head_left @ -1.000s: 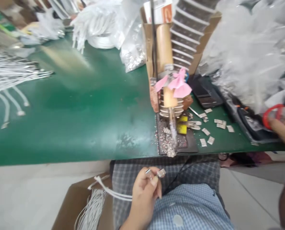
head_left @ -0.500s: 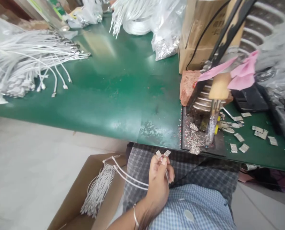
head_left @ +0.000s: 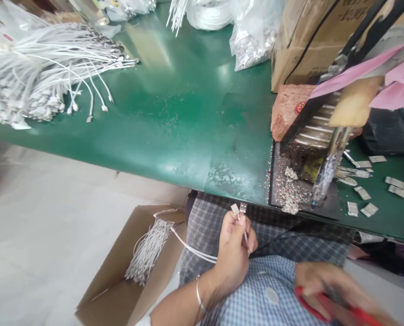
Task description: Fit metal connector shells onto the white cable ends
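Observation:
My left hand (head_left: 235, 244), above the lap, pinches two white cables with metal USB-type connectors (head_left: 239, 208) poking up past the fingertips. The white cable lengths (head_left: 195, 250) trail left from under the hand toward an open carton. At the lower right, my right hand (head_left: 334, 285) is closed around a red-handled tool (head_left: 319, 304). Motion blurs this tool, and its kind cannot be made out. Both hands are below the table's front edge, well apart from each other.
A carton (head_left: 103, 271) on the left holds a bundle of white cables (head_left: 150, 249). More cables (head_left: 52, 68) lie on the green table (head_left: 174, 131). On the right are a wooden-handled soldering iron (head_left: 337, 149), a brick (head_left: 290, 108), solder crumbs (head_left: 290, 194) and loose metal connectors (head_left: 369, 209).
My right hand has come into view at the lower right with the red-handled tool. The left hand still pinches the cables, its connectors slightly turned. The whole view has shifted.

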Demonstrator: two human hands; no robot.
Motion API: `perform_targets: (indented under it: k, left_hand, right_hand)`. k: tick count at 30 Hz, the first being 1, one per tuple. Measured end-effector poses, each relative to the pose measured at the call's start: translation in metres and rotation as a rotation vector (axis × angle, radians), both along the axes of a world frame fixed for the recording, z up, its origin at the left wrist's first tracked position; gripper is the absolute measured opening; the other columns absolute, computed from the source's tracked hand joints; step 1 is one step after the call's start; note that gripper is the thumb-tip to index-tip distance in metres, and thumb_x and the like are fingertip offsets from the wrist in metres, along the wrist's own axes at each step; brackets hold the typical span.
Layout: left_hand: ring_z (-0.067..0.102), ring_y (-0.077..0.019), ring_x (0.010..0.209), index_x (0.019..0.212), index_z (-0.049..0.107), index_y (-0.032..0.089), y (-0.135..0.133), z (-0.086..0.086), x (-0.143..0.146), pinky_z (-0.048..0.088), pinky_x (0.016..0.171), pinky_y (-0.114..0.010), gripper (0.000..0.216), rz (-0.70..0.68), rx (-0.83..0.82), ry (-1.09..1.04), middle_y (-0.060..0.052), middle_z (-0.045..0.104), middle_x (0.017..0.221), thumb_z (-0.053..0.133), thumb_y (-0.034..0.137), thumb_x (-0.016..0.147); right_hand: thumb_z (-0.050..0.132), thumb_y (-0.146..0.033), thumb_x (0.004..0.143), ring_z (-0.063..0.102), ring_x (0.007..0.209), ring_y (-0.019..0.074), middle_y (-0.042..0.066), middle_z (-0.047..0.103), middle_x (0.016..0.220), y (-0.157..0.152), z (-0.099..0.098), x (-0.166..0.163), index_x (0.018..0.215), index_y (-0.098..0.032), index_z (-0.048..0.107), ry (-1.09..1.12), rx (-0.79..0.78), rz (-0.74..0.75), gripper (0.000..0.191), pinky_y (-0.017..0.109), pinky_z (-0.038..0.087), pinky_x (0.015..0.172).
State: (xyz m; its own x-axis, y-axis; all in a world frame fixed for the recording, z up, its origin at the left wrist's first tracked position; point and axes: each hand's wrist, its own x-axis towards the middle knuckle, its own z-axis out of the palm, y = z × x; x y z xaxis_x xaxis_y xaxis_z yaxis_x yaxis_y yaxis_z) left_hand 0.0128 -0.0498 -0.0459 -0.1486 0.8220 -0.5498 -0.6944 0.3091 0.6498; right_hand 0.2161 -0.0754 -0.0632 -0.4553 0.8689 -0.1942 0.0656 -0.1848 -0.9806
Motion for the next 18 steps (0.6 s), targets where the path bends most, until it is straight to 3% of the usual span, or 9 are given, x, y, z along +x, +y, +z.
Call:
perform_targets:
  k: [2, 5, 10, 14, 18]
  left_hand:
    - [0.036, -0.0022, 0.041, 0.074, 0.042, 0.019, -0.001, 0.0, -0.001, 0.029, 0.043, -0.016, 0.039, -0.007, 0.019, 0.0, 0.009, 0.043, 0.062, 0.072, 0.043, 0.08]
    - [0.037, -0.0028, 0.041, 0.075, 0.043, 0.019, -0.003, -0.002, -0.002, 0.03, 0.043, -0.016, 0.04, -0.013, 0.049, 0.006, 0.009, 0.045, 0.061, 0.074, 0.043, 0.079]
    - [0.04, -0.003, 0.043, 0.081, 0.051, 0.019, -0.005, -0.006, -0.003, 0.032, 0.044, -0.016, 0.03, -0.073, 0.128, 0.059, 0.007, 0.053, 0.065, 0.068, 0.043, 0.086]
    - [0.039, -0.003, 0.043, 0.083, 0.054, 0.018, -0.003, -0.007, -0.006, 0.031, 0.044, -0.016, 0.029, -0.098, 0.148, 0.09, 0.006, 0.053, 0.064, 0.067, 0.044, 0.087]
    - [0.036, -0.0035, 0.044, 0.083, 0.055, 0.019, -0.001, -0.01, -0.008, 0.028, 0.044, -0.015, 0.027, -0.104, 0.151, 0.11, 0.007, 0.048, 0.058, 0.067, 0.043, 0.088]
  right_hand:
    - [0.049, -0.075, 0.078, 0.044, 0.037, 0.0147, -0.001, 0.05, 0.052, -0.002, -0.001, -0.021, 0.095, -0.034, 0.068, 0.16, -0.208, 0.069, 0.048, 0.026, 0.034, 0.035]
    - [0.063, -0.067, 0.071, 0.049, 0.045, 0.015, -0.001, 0.055, 0.059, 0.006, 0.004, -0.041, 0.106, -0.036, 0.067, 0.339, -0.473, 0.101, 0.046, 0.027, 0.038, 0.045]
    - [0.069, -0.057, 0.072, 0.049, 0.053, 0.0138, 0.001, 0.064, 0.067, 0.018, 0.02, -0.055, 0.106, -0.03, 0.063, 0.417, -0.554, 0.028, 0.044, 0.026, 0.04, 0.053]
    - [0.071, -0.058, 0.073, 0.034, 0.045, 0.009, -0.004, 0.054, 0.058, 0.026, 0.024, -0.062, 0.105, -0.025, 0.059, 0.435, -0.58, 0.045, 0.048, 0.02, 0.029, 0.046]
    - [0.067, -0.056, 0.08, 0.03, 0.043, 0.0065, -0.006, 0.049, 0.055, 0.035, 0.023, -0.065, 0.103, -0.023, 0.058, 0.462, -0.608, 0.046, 0.042, 0.018, 0.026, 0.044]
